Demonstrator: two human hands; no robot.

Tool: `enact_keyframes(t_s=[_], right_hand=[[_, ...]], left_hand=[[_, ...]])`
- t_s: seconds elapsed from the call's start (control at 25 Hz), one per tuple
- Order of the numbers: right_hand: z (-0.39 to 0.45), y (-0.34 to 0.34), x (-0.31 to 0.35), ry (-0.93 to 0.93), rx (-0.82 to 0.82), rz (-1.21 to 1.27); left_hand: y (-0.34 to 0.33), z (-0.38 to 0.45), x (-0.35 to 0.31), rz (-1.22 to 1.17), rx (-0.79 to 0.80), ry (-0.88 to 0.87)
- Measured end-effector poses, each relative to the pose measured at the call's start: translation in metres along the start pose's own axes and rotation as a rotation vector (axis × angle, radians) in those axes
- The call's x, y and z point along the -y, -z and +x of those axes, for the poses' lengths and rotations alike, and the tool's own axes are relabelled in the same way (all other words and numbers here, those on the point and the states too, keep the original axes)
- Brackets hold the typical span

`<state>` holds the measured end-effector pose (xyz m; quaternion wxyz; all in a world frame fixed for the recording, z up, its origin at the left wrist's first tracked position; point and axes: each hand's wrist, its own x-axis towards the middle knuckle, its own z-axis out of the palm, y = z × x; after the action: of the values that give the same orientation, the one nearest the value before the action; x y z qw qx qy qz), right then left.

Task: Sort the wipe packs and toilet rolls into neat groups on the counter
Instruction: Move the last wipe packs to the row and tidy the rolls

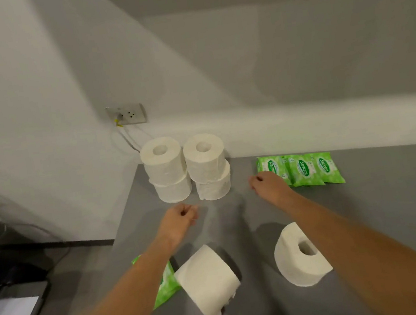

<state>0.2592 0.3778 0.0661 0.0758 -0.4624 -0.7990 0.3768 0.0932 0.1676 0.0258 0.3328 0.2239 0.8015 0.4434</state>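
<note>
On the grey table four toilet rolls stand upright at the back corner by the wall, in two stacks of two: the left stack and the right stack sit just beside each other, and the bottom roll of the right stack shows a loose paper edge at the front. To the right of them, along the back of the table, three green Sanicare wipe packs lie flat in a row, overlapping at the edges.

The left hand hovers in front of the stacks, fingers curled loosely into the palm with nothing in it. The right hand is also loosely closed and empty; it sits at the near-left end of the wipe row and covers part of the leftmost pack, though whether it touches that pack cannot be told.

Nearer the person, two more rolls lie unsorted. One toilet roll on its side lies between the forearms, its torn paper tail hanging at the near end. Another tilted toilet roll rests partly under the right forearm, core hole facing up and right. A fourth green wipe pack lies under the left forearm, just beside the lying roll, mostly hidden by the arm.

A wall socket with a plugged cable sits above the stacks.
</note>
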Motion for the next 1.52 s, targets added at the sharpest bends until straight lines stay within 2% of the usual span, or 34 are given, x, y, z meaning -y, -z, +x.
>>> enact_keyframes(t_s=[0.2, 0.4, 0.52, 0.72, 0.96, 1.16, 1.52], right_hand=[[-0.025, -0.039, 0.035, 0.122, 0.090, -0.019], [-0.037, -0.065, 0.049, 0.134, 0.132, -0.053], [-0.039, -0.075, 0.051, 0.120, 0.141, -0.045], [-0.043, -0.082, 0.051, 0.103, 0.138, -0.058], [-0.045, -0.082, 0.048, 0.087, 0.126, -0.070], [-0.044, -0.081, 0.047, 0.063, 0.133, -0.038], [-0.038, -0.073, 0.048, 0.041, 0.270, 0.053]], left_hand=[[0.039, -0.023, 0.034, 0.123, -0.079, 0.022], [0.068, -0.039, 0.073, 0.353, -0.148, 0.054], [0.079, -0.039, 0.096, 0.471, -0.143, 0.136], [0.085, -0.033, 0.124, 0.613, -0.041, 0.213], [0.091, -0.018, 0.127, 0.591, -0.006, 0.208], [0.098, -0.011, 0.113, 0.423, 0.006, 0.208], [0.083, 0.002, 0.017, 0.286, -0.047, -0.126]])
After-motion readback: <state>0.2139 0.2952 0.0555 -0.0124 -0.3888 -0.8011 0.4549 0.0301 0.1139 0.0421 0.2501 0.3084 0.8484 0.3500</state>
